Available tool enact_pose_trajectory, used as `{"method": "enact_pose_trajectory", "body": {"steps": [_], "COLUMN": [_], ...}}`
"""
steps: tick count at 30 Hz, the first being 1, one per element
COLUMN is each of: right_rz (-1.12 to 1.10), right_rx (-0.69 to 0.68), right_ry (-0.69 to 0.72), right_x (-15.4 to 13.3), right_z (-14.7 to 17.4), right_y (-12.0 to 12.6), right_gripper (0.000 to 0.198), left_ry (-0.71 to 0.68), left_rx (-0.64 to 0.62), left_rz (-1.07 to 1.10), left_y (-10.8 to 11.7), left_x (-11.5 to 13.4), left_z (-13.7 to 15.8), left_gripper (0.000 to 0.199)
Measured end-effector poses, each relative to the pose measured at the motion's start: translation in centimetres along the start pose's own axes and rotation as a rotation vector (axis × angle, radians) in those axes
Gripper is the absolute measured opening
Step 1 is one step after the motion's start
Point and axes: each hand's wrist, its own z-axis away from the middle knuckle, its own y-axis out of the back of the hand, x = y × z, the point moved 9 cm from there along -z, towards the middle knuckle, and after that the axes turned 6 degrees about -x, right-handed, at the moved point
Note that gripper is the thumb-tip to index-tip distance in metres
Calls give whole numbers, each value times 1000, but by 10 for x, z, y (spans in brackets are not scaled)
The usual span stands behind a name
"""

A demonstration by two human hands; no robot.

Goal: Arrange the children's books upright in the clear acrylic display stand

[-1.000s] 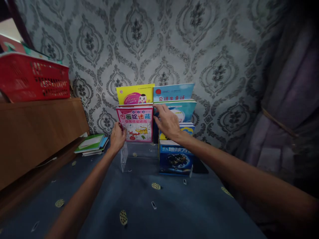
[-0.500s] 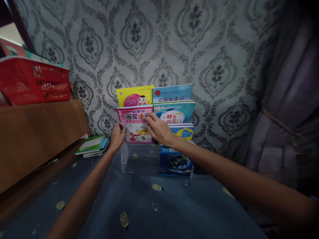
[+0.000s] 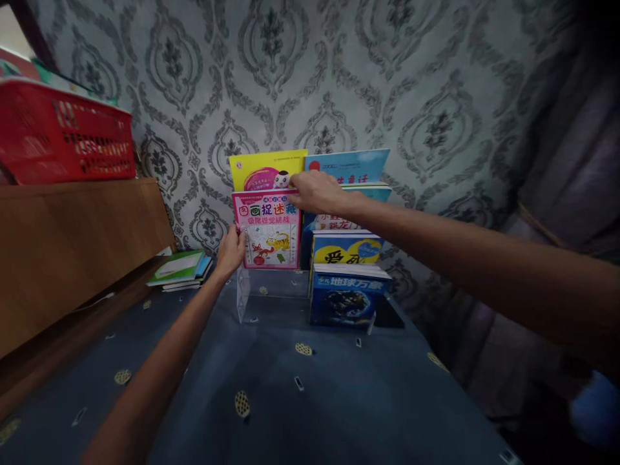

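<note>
A pink picture book stands upright in a clear acrylic stand, in front of a yellow book. My left hand is closed at the pink book's left edge, its thumb by the cover. At the top right corner of the same book, my right hand has its fingers bent and closed over the edge. Behind that hand rises a light blue book. Lower on the right side stand a yellow-and-blue book and a dark blue book with a globe.
A small pile of books lies at the left, beside a wooden cabinet carrying a red basket. Patterned wallpaper covers the wall behind. A curtain hangs at the right. A dark blue patterned cloth spreads beneath the stand.
My right hand has moved up from the pink book's right side to its top right corner. My left hand keeps its place at the left edge. The view has tipped slightly.
</note>
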Motion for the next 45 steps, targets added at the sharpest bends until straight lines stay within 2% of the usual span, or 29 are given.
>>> {"method": "enact_pose_trajectory", "body": {"steps": [6, 11, 20, 27, 33, 45], "right_rz": [-29, 29, 169, 145, 136, 36], "right_rx": [-63, 0, -9, -3, 41, 126], "right_ry": [-68, -16, -18, -21, 39, 111], "right_x": [-5, -6, -14, -12, -12, -16], "right_z": [-3, -5, 9, 13, 19, 40], "right_y": [7, 4, 6, 6, 4, 1], "right_gripper": [34, 36, 37, 37, 39, 39], "left_ry": [38, 66, -16, -9, -25, -19], "left_rx": [-36, -38, -36, -56, -63, -54], "left_rz": [-69, -92, -121, -144, -181, -116], "left_y": [0, -1, 0, -2, 1, 5], "left_x": [6, 8, 19, 20, 16, 13], "left_z": [-3, -3, 10, 13, 11, 13], "left_gripper": [18, 21, 19, 23, 22, 22]}}
